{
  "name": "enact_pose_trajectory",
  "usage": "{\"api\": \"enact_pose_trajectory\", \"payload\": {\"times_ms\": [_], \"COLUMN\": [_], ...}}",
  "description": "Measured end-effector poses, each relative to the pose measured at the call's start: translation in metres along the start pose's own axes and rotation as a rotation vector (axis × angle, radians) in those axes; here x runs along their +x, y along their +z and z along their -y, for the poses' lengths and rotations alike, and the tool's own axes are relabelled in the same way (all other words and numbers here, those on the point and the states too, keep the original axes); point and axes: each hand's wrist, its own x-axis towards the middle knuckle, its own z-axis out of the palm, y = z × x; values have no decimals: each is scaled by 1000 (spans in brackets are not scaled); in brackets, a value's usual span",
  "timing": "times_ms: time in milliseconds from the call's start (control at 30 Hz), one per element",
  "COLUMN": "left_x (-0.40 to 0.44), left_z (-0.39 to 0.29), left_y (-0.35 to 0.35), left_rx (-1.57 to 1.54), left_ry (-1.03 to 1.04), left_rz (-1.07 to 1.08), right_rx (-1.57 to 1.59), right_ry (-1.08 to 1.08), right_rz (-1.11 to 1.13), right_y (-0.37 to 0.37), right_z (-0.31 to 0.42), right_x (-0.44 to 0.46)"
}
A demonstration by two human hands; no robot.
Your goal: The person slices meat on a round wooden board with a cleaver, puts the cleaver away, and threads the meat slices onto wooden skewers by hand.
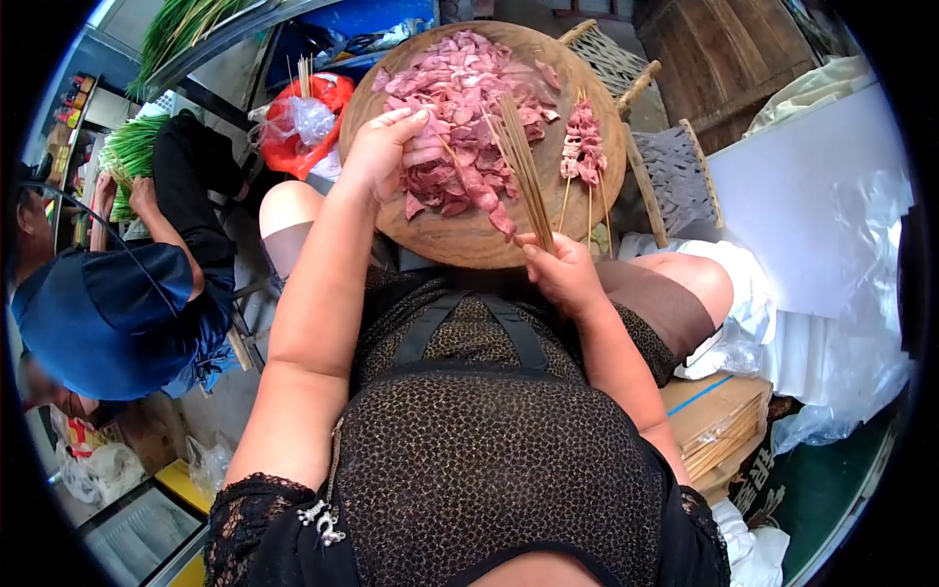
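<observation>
A round wooden board (430,243) carries a heap of sliced pink meat (460,73). My left hand (386,152) is at the heap's left edge, fingers closed round a piece of meat near the upper end of a skewer. That skewer, with meat (479,191) along it, slants down to my right hand. My right hand (562,274), at the board's front edge, is closed on a bundle of thin bamboo skewers (523,166) that point up over the heap. Several finished-looking meat skewers (584,147) lie at the board's right side.
Left of the board is a red plastic bag (308,122) with skewers standing in it. A person in blue (108,303) at the far left handles green stalks (132,147). Woven stools (670,181) and a white panel (812,205) are at right, a cardboard box (699,406) lower right.
</observation>
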Motion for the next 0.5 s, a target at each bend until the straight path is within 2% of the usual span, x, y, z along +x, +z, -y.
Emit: {"api": "enact_pose_trajectory", "payload": {"times_ms": [133, 200, 500], "left_x": [-1, -1, -11], "left_z": [-3, -2, -1], "left_y": [-2, -3, 8], "left_rx": [-14, -129, -64], "left_ry": [-48, -87, -125], "left_rz": [29, 85, 168], "right_rx": [-35, -56, -73], "right_ry": [-50, -68, -89], "right_rz": [-26, -40, -61], "right_y": [-1, -2, 1], "right_z": [2, 1, 3], "right_x": [-2, -2, -5]}}
